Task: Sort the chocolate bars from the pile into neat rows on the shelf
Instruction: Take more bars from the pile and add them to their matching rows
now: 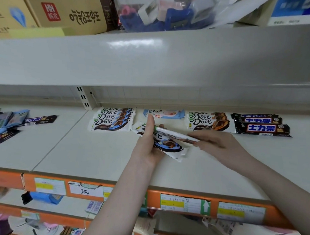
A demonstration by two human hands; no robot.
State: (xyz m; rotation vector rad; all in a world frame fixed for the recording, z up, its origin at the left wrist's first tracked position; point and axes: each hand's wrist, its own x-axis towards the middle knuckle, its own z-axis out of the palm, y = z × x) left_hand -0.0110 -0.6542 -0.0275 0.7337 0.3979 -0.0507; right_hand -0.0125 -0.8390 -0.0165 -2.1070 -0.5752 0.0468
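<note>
Both hands are busy over the middle of the shelf (pixel 96 155). The left hand (pixel 147 145) grips a white Dove bar (pixel 169 146) from underneath, thumb up its side. The right hand (pixel 216 141) pinches a second bar (pixel 174 134) edge-on, just above the first. Behind them sit neat rows: blue Dove stack (pixel 113 118), pink Dove bar (pixel 164 113), orange Dove stack (pixel 209 121), Snickers (pixel 261 124). The messy pile (pixel 11 123) is off left.
</note>
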